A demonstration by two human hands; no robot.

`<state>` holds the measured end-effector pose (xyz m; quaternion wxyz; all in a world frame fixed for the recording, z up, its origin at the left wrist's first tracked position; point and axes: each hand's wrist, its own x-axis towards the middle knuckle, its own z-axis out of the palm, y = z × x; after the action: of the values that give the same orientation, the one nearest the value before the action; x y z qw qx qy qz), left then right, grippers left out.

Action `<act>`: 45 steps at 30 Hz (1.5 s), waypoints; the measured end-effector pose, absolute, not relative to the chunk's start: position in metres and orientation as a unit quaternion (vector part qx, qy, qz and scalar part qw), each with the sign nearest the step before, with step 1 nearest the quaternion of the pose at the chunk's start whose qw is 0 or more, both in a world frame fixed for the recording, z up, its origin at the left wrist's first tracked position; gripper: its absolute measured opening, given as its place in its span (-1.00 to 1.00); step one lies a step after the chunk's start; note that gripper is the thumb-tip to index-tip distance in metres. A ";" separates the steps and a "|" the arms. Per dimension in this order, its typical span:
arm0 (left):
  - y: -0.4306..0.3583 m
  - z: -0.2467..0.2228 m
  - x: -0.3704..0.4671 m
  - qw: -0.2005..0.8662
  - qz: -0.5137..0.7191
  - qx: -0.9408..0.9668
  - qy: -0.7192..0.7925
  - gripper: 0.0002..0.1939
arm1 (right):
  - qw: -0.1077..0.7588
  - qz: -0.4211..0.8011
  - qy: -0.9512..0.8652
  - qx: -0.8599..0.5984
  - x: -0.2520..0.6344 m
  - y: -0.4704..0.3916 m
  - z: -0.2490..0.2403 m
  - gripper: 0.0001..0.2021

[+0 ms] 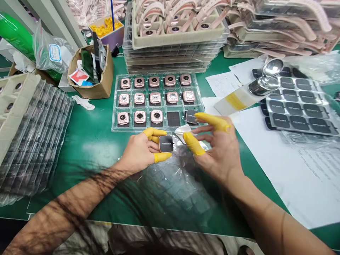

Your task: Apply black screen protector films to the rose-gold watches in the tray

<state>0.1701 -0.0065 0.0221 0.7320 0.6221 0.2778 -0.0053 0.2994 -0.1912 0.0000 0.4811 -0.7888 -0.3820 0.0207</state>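
My left hand (145,148), with yellow finger covers, grips a watch case (166,144) with a black labelled film on its face. To its right, my right hand (216,141) has its yellow-covered thumb and index finger spread apart. A white cloth or paper piece (183,131) lies by the right fingers; whether they touch it I cannot tell. Beyond both hands is a clear tray (114,117) holding rows of pink watch cases (156,116). One front-row compartment (173,119) has no case, and a film-covered case (191,116) sits at that row's right end.
Stacked trays (175,56) stand behind, another stack (42,134) at left. A cardboard box (102,81) is at back left. A pump bottle (239,99) and label sheets (300,102) lie right, near papers (292,159). Clear plastic (175,191) covers the front middle.
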 end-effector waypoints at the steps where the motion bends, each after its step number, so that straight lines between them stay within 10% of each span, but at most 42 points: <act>1: -0.006 0.022 0.171 0.741 -0.001 0.611 0.278 -0.33 | 0.462 -0.006 -0.430 -0.776 0.301 -0.192 0.000 -0.54; 8: 0.000 0.025 0.174 0.787 0.012 0.552 0.274 -0.27 | 0.269 -0.102 -0.574 -0.766 0.305 -0.189 -0.006 -0.72; 17: -0.002 0.031 0.169 0.720 0.034 0.655 0.228 -0.18 | 0.580 0.221 -0.314 -0.719 0.295 -0.164 0.002 -0.56; 22: 0.028 0.056 0.204 0.394 0.151 0.896 0.139 -0.83 | 0.451 0.060 -0.378 -0.806 0.350 -0.142 0.010 -0.71; 26: 0.051 0.072 0.243 0.077 -0.031 0.995 0.061 -0.72 | 0.320 -0.091 -0.433 -0.838 0.366 -0.144 0.012 -0.79; 31: 0.064 0.070 0.250 -0.076 -0.097 0.986 -0.109 -0.73 | 0.431 -0.169 -0.422 -0.779 0.336 -0.168 0.013 -0.88; 34: 0.061 0.057 0.235 0.002 -0.033 0.996 -0.083 -0.68 | 0.487 -0.131 -0.446 -0.739 0.318 -0.175 0.009 -0.94; 38: 0.035 0.041 0.199 0.388 0.096 0.913 0.080 -0.70 | 0.512 -0.116 -0.505 -0.685 0.307 -0.178 0.007 -0.78; 41: 0.012 0.040 0.173 0.681 0.033 0.709 0.182 -0.63 | 0.492 -0.086 -0.587 -0.637 0.306 -0.181 0.007 -0.69; 45: 0.003 0.045 0.163 0.791 -0.058 0.562 0.234 -0.31 | 0.473 -0.049 -0.624 -0.620 0.305 -0.185 0.004 -0.70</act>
<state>0.1625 0.0032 0.0450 0.7912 0.5621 0.2339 -0.0578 0.3054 -0.1846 0.0041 0.4729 -0.6200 -0.6241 -0.0489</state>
